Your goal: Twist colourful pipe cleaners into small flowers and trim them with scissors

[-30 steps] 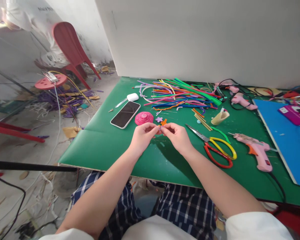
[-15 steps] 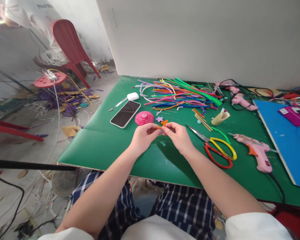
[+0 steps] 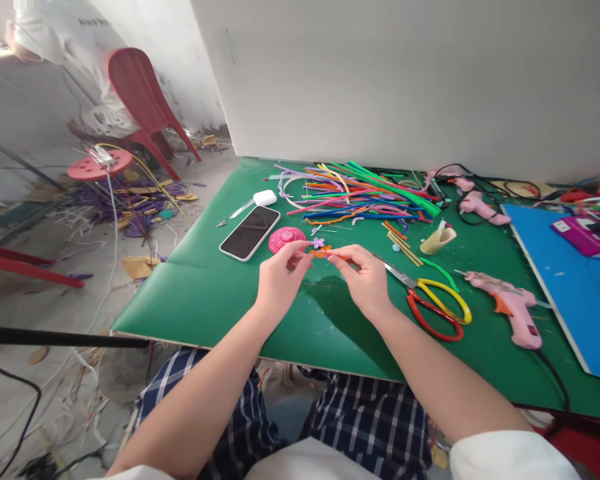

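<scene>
An orange pipe-cleaner piece (image 3: 323, 253), small and bent into shape, is pinched between my two hands above the green table. My left hand (image 3: 281, 275) grips its left side with thumb and fingertips. From the other side, my right hand (image 3: 366, 277) closes thumb and forefinger on its right end. Just beyond my fingers lies a small purple flower (image 3: 319, 243). A pink coiled disc (image 3: 286, 239) rests behind my left hand, partly covered by it. Scissors (image 3: 433, 298) with red and yellow handles lie right of my right hand, their tips hidden behind it.
A phone (image 3: 251, 233) and white case (image 3: 265, 198) lie on the left. Colourful pipe cleaners (image 3: 365, 193) are heaped at the back. Rightward are a short beige tube (image 3: 439, 240), a pink glue gun (image 3: 513, 308) and a blue board (image 3: 575, 287). A white panel (image 3: 405, 80) stands behind.
My hands have spread slightly apart and the fingers have shifted, so more of the orange piece shows between them. The view has tilted a little.
</scene>
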Demonstrator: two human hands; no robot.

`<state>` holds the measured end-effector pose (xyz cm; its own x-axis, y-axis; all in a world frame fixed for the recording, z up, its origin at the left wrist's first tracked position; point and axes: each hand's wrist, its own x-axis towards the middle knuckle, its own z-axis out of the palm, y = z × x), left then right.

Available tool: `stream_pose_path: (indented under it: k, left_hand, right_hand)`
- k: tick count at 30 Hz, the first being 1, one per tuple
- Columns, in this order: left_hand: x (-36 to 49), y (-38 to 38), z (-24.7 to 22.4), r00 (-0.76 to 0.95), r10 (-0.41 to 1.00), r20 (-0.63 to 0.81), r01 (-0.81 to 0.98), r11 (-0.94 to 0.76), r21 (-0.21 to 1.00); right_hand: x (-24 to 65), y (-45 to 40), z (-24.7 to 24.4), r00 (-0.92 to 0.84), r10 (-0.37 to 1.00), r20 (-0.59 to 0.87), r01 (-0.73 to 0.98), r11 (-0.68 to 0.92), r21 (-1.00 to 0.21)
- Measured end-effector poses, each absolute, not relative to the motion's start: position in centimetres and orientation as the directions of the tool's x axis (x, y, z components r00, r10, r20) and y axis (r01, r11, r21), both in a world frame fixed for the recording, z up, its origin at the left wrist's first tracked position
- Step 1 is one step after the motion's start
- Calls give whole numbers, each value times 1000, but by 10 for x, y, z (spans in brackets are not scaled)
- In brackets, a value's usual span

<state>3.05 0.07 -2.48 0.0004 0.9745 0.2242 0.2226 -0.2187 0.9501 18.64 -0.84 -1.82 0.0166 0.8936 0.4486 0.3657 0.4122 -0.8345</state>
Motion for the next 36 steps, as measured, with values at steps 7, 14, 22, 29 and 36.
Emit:
stream_pose_path:
  k: [7,14,22,29,36]
  left_hand:
    - [29,3,-17,197,976,-91,-312,150,938]
    - [27,2,-14,180,982,-60,-284,110,952]
    - [31,-2,-15,70,996,58,-122,-49,991]
    - [33,-5,-18,2,975,221,68,-220,973]
    - [34,-1,-18,97,990,107,-94,-98,991]
  right_hand:
    - [186,-10,-20,-109,732,672,528,616,-585]
    - [182,-10,-20,-124,714,690,557,625,-547]
    - [182,-12,-22,-153,717,681,621,605,-498]
    - [180,-13,-26,-205,673,710,677,622,-394]
    - [181,-13,-26,-184,695,695,680,601,-421]
